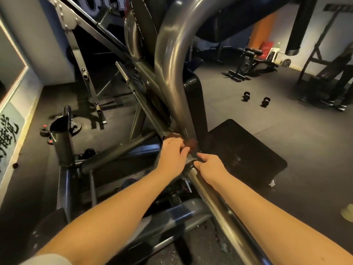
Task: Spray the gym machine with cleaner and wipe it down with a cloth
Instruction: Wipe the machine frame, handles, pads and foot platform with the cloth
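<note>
The gym machine [168, 60] is a frame of thick grey steel tubes that fills the middle of the view. My left hand [172, 155] grips a brown cloth [191, 143] and presses it against the foot of the big curved tube, where several tubes join. My right hand [209, 170] rests on the near shiny tube [215, 203], its fingers curled over the tube's far end close to the cloth. No spray bottle shows near my hands.
A black footplate [246, 153] lies just right of my hands. Two small dumbbells [256, 98] sit on the dark rubber floor beyond it. A bench [252, 63] stands at the back right. A plate-storage post [63, 138] rises at the left near the wall.
</note>
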`<state>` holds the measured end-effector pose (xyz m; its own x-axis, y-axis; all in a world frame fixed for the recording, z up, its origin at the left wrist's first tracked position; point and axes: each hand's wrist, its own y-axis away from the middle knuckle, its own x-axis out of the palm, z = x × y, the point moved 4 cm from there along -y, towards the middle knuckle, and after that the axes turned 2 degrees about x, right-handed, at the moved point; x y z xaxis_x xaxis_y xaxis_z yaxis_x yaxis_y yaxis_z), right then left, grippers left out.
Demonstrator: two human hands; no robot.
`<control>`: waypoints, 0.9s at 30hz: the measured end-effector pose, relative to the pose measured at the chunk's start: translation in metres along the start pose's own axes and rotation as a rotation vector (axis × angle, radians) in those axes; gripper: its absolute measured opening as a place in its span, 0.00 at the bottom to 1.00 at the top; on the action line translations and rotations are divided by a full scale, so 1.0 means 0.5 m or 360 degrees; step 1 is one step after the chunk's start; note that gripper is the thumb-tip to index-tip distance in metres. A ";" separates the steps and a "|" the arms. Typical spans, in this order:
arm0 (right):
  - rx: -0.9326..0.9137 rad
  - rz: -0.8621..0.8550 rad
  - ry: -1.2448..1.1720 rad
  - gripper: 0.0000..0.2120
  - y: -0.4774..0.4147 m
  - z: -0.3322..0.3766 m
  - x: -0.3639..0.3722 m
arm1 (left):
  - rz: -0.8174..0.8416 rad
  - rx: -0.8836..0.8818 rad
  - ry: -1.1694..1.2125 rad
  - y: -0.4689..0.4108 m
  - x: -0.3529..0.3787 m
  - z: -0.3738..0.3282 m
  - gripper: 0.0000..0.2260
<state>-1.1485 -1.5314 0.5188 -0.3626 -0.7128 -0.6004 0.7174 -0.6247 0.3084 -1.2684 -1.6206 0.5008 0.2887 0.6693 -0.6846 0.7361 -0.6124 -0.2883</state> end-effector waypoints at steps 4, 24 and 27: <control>-0.0034 -0.0004 0.0005 0.19 -0.005 -0.004 0.002 | -0.0155 -0.0372 0.0306 0.063 0.019 0.020 0.06; 0.0094 0.0130 0.0162 0.20 -0.036 0.031 -0.015 | -0.0362 -0.1091 0.0699 -0.102 0.011 0.058 0.12; 0.0084 0.0098 0.0285 0.25 -0.033 0.071 -0.003 | -0.0312 -0.0930 0.0516 -0.158 0.003 0.083 0.10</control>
<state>-1.1811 -1.5315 0.5407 -0.2038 -0.6852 -0.6993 0.7009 -0.6008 0.3844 -1.3516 -1.5886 0.4949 0.2179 0.8919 -0.3962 0.9760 -0.2013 0.0836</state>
